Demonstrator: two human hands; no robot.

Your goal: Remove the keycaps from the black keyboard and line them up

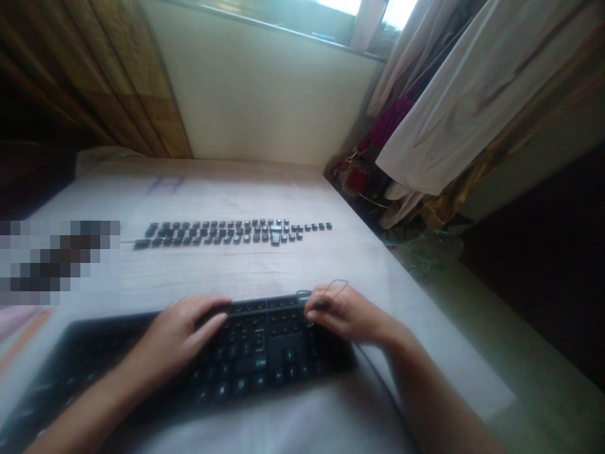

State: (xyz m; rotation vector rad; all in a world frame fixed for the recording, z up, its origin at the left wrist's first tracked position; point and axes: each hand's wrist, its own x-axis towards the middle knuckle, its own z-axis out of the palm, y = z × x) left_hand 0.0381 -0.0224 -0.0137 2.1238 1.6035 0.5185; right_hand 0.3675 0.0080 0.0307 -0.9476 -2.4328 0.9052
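Note:
A black keyboard lies across the near part of a pale table. My left hand rests flat on the keyboard's middle, fingers stretched toward the top row. My right hand is at the keyboard's upper right corner, fingers pinched round a thin wire key-puller tool whose loop sticks up past the fingertips. Several removed black keycaps lie in rows on the table beyond the keyboard.
A cream wall and window sill stand behind the table. Wooden panelling is at the left. Hanging cloths and curtains crowd the right side, beyond the table's right edge. A blurred patch covers the left.

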